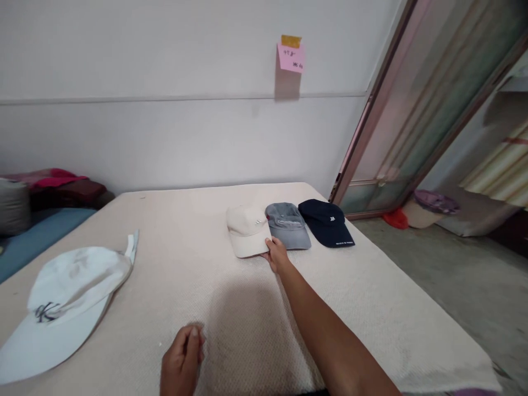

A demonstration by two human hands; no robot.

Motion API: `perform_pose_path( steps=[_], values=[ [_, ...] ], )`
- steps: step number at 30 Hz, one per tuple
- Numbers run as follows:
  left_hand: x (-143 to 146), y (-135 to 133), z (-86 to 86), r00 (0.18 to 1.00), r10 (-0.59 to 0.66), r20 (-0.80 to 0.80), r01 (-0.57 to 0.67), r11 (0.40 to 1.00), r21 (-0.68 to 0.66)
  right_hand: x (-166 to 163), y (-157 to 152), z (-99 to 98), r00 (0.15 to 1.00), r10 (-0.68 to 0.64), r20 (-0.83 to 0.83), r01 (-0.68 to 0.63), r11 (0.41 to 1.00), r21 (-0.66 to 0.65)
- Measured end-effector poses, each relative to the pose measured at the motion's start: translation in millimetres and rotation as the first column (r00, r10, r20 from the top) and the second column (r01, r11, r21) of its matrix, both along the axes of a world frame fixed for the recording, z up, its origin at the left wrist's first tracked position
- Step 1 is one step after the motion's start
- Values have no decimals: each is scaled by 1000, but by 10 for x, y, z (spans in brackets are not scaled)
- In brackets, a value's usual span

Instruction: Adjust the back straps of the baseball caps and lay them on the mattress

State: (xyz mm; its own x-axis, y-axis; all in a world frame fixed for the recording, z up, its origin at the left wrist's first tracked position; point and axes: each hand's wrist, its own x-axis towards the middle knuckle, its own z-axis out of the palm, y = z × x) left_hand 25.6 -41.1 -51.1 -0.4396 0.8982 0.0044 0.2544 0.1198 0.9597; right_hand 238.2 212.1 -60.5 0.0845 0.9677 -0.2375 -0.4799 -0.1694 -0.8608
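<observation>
A cream baseball cap lies toward the far side of the cloth-covered table. My right hand pinches the right corner of its brim between thumb and fingers. Close against it on the right is a grey-blue cap, and beyond that a navy cap with small white lettering on its brim. Near the front edge my left hand is curled closed above the cloth, with nothing visible in it. A white cap with a dark emblem lies at the left, its strap pointing away.
Behind the table stands a white wall with a pink note taped to it. Folded cloths and a grey cushion are at the far left. To the right are a sliding door and concrete floor.
</observation>
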Motion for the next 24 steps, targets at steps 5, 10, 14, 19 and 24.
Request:
perform_pose_path(
  steps=[5, 10, 14, 19, 24],
  values=[
    [15, -4, 31, 1000, 3, 15, -4, 999, 39, -37, -359, -10, 985, 53, 161, -57, 998, 20],
    [57, 17, 67, 952, 80, 297, -104, 992, 65, -93, -915, -68, 937, 93, 336, -124, 990, 72],
    [-102, 33, 83, 875, 191, 444, -233, 972, 42, -103, -1174, -69, 714, 17, 700, -206, 960, 187],
    [-855, -159, 207, 656, 441, 613, -536, 844, -34, -110, -1165, -102, 453, -96, 886, -263, 935, 236],
    [-1815, -537, 408, 468, 581, 665, -663, 729, -170, -85, -1069, -192, 395, -238, 887, -84, 953, 292]
  ],
)
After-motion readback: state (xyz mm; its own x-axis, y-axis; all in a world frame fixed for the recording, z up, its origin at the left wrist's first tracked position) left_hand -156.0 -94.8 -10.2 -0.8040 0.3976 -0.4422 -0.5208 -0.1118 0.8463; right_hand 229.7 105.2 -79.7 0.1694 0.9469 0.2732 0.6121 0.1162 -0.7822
